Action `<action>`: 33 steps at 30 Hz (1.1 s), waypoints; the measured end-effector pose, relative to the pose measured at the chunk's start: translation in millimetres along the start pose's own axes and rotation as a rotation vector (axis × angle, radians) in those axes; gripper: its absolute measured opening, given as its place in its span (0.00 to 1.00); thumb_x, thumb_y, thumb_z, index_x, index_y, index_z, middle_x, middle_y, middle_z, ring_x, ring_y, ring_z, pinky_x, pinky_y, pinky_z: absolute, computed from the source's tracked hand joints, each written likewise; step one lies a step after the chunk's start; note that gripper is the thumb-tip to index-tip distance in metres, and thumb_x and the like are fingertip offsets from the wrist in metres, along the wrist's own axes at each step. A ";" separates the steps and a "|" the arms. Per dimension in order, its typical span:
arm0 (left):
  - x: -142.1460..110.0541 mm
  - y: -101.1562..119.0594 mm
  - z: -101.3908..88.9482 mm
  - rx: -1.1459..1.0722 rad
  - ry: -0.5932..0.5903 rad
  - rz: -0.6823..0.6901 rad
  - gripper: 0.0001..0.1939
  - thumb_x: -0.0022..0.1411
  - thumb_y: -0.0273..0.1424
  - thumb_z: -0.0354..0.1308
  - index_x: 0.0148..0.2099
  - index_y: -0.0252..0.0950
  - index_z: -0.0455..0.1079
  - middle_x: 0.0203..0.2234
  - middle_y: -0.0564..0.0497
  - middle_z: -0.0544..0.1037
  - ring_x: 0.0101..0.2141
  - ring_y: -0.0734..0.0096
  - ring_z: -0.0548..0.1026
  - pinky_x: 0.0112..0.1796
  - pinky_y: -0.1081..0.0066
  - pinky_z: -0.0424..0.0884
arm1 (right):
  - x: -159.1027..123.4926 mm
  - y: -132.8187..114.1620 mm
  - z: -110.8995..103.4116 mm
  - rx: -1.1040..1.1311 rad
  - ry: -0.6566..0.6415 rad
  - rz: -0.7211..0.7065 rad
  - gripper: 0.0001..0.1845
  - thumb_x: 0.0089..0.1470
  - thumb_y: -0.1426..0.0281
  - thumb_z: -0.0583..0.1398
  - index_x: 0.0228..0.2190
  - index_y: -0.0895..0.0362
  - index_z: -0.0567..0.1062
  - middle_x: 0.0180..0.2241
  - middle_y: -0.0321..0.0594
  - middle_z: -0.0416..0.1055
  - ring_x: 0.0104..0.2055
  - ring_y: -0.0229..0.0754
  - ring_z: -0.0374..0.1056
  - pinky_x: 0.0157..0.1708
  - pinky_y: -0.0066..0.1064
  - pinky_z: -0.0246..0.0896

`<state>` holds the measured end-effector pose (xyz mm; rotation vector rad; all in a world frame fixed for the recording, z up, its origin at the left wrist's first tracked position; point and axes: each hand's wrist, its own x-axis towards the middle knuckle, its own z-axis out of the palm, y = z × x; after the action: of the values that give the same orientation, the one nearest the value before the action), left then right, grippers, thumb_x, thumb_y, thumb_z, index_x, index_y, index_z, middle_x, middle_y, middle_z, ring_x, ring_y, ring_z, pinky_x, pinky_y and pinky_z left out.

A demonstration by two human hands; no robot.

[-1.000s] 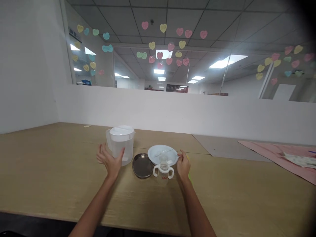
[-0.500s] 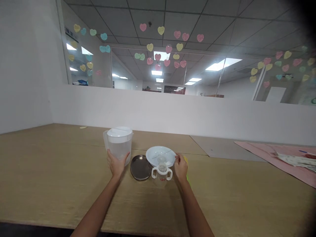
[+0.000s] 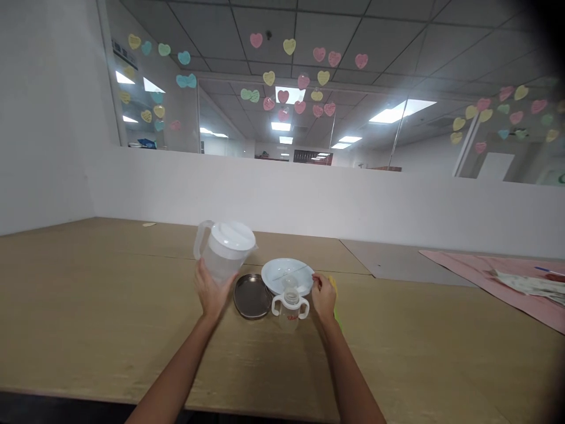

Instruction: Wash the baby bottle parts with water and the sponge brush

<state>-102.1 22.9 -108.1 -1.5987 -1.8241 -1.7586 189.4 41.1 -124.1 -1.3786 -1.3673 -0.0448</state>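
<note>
My left hand [image 3: 214, 292] is wrapped round the lower body of a translucent plastic pitcher [image 3: 223, 264] with a white lid. The pitcher leans to the right, its handle on the left and its spout on the right, and holds clear liquid. My right hand [image 3: 324, 296] has its fingers closed at the right rim of a white bowl [image 3: 270, 285]. In the bowl lie a thin stick and small clear pieces, hard to make out. Before it stands an uncapped baby bottle [image 3: 290, 318] with two white handles and red print. A metal tray [image 3: 252, 296] lies between pitcher and bottle.
A yellow-green thing [image 3: 336, 303] is partly hidden behind my right hand. Right on the table [image 3: 132, 330] lie a grey sheet [image 3: 397, 265] and a pink cloth [image 3: 468, 268] with a patterned cloth [image 3: 529, 287] on it. A white wall with windows rises behind.
My left hand was open beside the pitcher, then closed round it. The pitcher has gone from upright to lifted and tilted right. My right hand has stayed by the bowl's rim.
</note>
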 end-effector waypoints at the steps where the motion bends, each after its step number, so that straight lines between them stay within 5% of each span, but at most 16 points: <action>1: -1.0 2.5 -1.4 0.048 0.019 0.025 0.50 0.49 0.49 0.55 0.62 0.29 0.32 0.59 0.32 0.44 0.56 0.40 0.48 0.52 0.48 0.51 | 0.0 -0.2 -0.2 -0.002 -0.004 -0.004 0.18 0.50 0.67 0.46 0.33 0.60 0.73 0.33 0.45 0.72 0.36 0.43 0.65 0.38 0.32 0.56; 7: -6.2 7.6 0.1 0.263 0.061 0.288 0.45 0.49 0.49 0.54 0.60 0.27 0.44 0.58 0.33 0.50 0.58 0.46 0.47 0.55 0.48 0.42 | -1.0 -0.7 -0.1 -0.031 -0.054 -0.026 0.18 0.50 0.67 0.47 0.32 0.60 0.74 0.33 0.45 0.72 0.36 0.44 0.64 0.38 0.32 0.55; 17: -7.4 -1.9 4.2 0.350 0.027 0.470 0.40 0.51 0.46 0.54 0.60 0.29 0.49 0.57 0.33 0.52 0.58 0.45 0.47 0.54 0.45 0.39 | -2.6 0.6 0.3 -0.082 -0.082 -0.095 0.16 0.48 0.72 0.48 0.31 0.61 0.74 0.31 0.44 0.72 0.36 0.44 0.63 0.37 0.32 0.55; 33: -7.8 0.5 2.0 0.374 0.038 0.571 0.35 0.51 0.42 0.55 0.59 0.32 0.54 0.56 0.35 0.55 0.57 0.45 0.50 0.54 0.44 0.41 | -2.6 6.8 3.6 -0.055 -0.053 -0.162 0.13 0.48 0.74 0.50 0.29 0.59 0.74 0.30 0.42 0.72 0.35 0.45 0.62 0.36 0.33 0.55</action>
<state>-97.4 19.9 -114.0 -1.6838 -1.3760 -1.1174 191.0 44.0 -131.5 -1.3197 -1.5295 -0.1554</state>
